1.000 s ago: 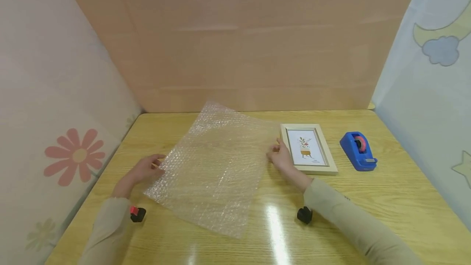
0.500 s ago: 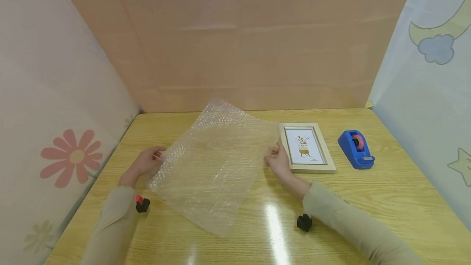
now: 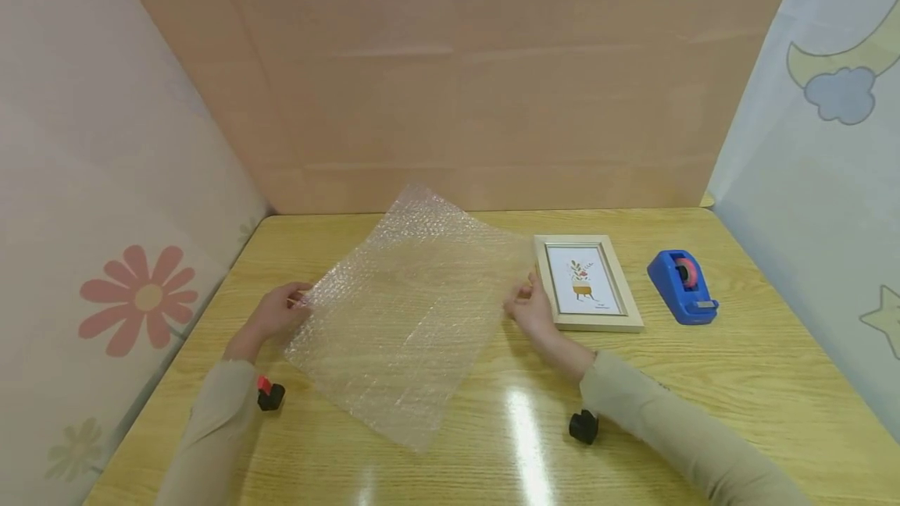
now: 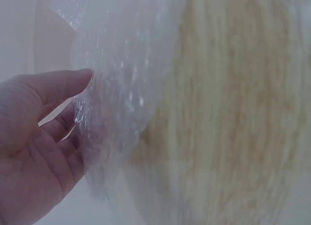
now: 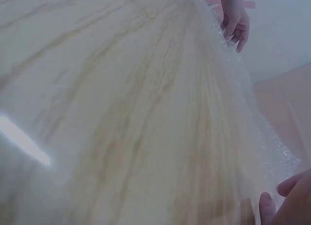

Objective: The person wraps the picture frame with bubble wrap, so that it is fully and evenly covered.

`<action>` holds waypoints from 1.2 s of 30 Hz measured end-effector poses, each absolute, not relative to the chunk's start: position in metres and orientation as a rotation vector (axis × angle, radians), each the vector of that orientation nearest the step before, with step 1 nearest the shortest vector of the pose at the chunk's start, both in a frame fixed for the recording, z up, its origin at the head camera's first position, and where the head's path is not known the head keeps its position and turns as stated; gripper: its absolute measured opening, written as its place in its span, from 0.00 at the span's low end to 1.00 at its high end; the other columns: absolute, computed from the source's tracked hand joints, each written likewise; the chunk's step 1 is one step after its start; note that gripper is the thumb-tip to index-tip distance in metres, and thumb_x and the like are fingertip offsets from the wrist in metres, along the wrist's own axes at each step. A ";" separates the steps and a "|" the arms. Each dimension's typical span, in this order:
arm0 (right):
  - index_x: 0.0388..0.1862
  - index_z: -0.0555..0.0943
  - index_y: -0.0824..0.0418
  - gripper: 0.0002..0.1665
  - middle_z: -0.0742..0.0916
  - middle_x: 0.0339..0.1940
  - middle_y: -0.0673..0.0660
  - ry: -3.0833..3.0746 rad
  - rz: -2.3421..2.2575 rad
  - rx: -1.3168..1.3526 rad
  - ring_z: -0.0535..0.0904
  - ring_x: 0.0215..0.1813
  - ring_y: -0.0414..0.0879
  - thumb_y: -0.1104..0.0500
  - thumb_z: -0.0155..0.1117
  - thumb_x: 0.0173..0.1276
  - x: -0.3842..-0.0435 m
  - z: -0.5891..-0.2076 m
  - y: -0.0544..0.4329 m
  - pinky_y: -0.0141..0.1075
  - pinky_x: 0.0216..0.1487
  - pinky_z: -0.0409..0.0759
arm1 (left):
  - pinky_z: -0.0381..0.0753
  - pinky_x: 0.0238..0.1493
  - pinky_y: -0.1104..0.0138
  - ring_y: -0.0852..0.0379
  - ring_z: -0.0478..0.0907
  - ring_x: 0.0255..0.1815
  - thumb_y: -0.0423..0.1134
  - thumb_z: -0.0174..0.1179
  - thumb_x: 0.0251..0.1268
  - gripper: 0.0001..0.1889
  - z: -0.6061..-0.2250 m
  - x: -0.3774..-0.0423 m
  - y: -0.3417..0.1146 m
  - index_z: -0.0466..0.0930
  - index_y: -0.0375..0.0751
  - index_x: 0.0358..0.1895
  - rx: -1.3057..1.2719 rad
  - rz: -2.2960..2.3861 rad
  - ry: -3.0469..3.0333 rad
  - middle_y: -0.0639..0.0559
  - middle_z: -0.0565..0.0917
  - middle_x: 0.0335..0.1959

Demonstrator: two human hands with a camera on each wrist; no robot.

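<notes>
A clear sheet of bubble wrap is spread between both hands, angled over the wooden table. My left hand pinches its left edge; in the left wrist view the thumb of that hand lies on the near side with the fingers behind the film. At the right edge, my right hand pinches the sheet between thumb and fingers, close beside a picture frame. The frame lies flat, pale-rimmed, with a potted-plant print. The right wrist view shows only part of the right hand.
A blue tape dispenser with a pink roll stands right of the frame. The wooden table runs back to a tan panel, with pale decorated walls on both sides. Black wrist devices hang by the sleeves.
Over the last second my left hand has moved slightly up and to the right along the sheet's edge. The near corner of the bubble wrap has swung left. The right hand stays nearly still.
</notes>
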State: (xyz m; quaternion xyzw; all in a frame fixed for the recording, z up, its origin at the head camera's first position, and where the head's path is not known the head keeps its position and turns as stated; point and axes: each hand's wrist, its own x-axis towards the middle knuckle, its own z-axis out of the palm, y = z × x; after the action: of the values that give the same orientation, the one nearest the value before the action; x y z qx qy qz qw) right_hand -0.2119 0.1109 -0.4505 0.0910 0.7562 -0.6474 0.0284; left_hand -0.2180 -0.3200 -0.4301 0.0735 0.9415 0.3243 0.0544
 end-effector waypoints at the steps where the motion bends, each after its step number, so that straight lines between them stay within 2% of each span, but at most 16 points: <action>1: 0.70 0.41 0.70 0.48 0.71 0.50 0.66 2.329 -2.004 0.275 0.73 0.43 0.50 0.76 0.54 0.56 -0.211 -0.451 0.110 0.24 0.34 0.75 | 0.75 0.42 0.52 0.40 0.73 0.43 0.31 0.55 0.59 0.21 -0.430 -0.218 -0.320 0.67 0.25 0.56 0.218 0.983 2.863 0.31 0.76 0.44; 4: 0.70 0.40 0.71 0.48 0.70 0.50 0.67 2.301 -2.024 0.263 0.73 0.43 0.50 0.76 0.54 0.57 -0.211 -0.453 0.109 0.25 0.35 0.76 | 0.75 0.42 0.52 0.39 0.73 0.43 0.31 0.56 0.59 0.21 -0.430 -0.217 -0.320 0.67 0.25 0.56 0.203 0.982 2.869 0.30 0.76 0.44; 8: 0.71 0.38 0.69 0.50 0.69 0.55 0.69 2.288 -1.965 0.226 0.73 0.50 0.56 0.73 0.55 0.57 -0.210 -0.448 0.115 0.33 0.45 0.77 | 0.75 0.43 0.51 0.38 0.73 0.45 0.33 0.56 0.60 0.24 -0.428 -0.217 -0.318 0.65 0.25 0.58 0.189 0.934 2.882 0.29 0.75 0.46; 11: 0.71 0.36 0.67 0.51 0.63 0.63 0.71 2.288 -1.860 0.121 0.67 0.59 0.62 0.69 0.57 0.59 -0.210 -0.437 0.129 0.44 0.56 0.72 | 0.73 0.45 0.48 0.35 0.72 0.48 0.37 0.57 0.60 0.27 -0.422 -0.218 -0.309 0.63 0.26 0.60 0.177 0.774 2.957 0.28 0.72 0.51; 14: 0.71 0.36 0.67 0.50 0.57 0.67 0.71 2.329 -1.751 -0.006 0.60 0.64 0.64 0.63 0.58 0.62 -0.212 -0.423 0.150 0.51 0.60 0.66 | 0.69 0.48 0.44 0.32 0.67 0.53 0.42 0.59 0.57 0.31 -0.410 -0.218 -0.289 0.63 0.27 0.61 0.179 0.610 3.055 0.27 0.68 0.56; 20: 0.72 0.42 0.63 0.48 0.57 0.69 0.70 2.499 -1.572 -0.176 0.55 0.66 0.65 0.54 0.58 0.64 -0.232 -0.410 0.207 0.56 0.57 0.66 | 0.66 0.54 0.44 0.34 0.63 0.59 0.48 0.63 0.53 0.36 -0.388 -0.219 -0.214 0.63 0.33 0.63 0.272 0.619 3.122 0.32 0.66 0.60; 26: 0.72 0.44 0.64 0.47 0.56 0.69 0.71 2.670 -1.406 -0.381 0.50 0.68 0.66 0.53 0.59 0.64 -0.254 -0.416 0.265 0.60 0.61 0.55 | 0.64 0.59 0.49 0.40 0.63 0.62 0.52 0.68 0.46 0.43 -0.382 -0.213 -0.126 0.61 0.38 0.65 0.467 0.701 3.020 0.39 0.67 0.62; 36: 0.72 0.40 0.63 0.48 0.51 0.70 0.71 2.760 -1.225 -0.216 0.49 0.67 0.70 0.50 0.55 0.66 -0.274 -0.437 0.307 0.63 0.60 0.55 | 0.66 0.60 0.55 0.46 0.62 0.64 0.56 0.66 0.47 0.45 -0.384 -0.205 -0.024 0.57 0.41 0.68 0.651 0.790 2.805 0.44 0.65 0.65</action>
State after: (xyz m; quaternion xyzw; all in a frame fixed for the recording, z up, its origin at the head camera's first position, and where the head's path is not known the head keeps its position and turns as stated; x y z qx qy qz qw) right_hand -0.2740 0.3066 -0.4367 -0.0712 0.9102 -0.4041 0.0571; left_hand -0.2054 -0.0237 -0.3840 0.2173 0.9366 0.2639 0.0776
